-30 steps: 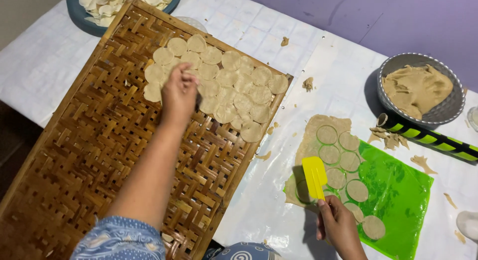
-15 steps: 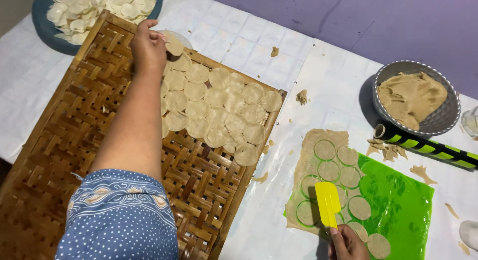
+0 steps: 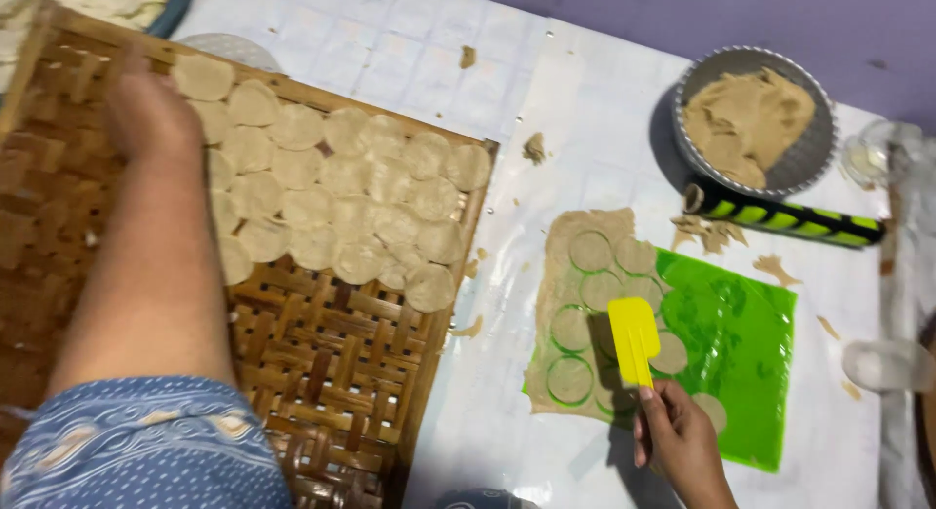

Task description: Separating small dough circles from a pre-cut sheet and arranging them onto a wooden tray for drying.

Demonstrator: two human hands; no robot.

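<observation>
**Dough rounds laid out on a woven tray**

The left hand [image 3: 146, 114] lies palm down and loosely open on the woven bamboo tray [image 3: 331, 363], touching the near edge of the dough rounds [image 3: 341, 202] spread across the tray's far half. The right hand [image 3: 678, 441], right of the tray, grips a yellow scraper [image 3: 634, 338] over the rolled dough sheet [image 3: 585, 304] on a green mat [image 3: 736, 348]. Beyond the mat lie a striped rolling pin [image 3: 780, 216] and a metal pan of scraps [image 3: 756, 119].
</observation>
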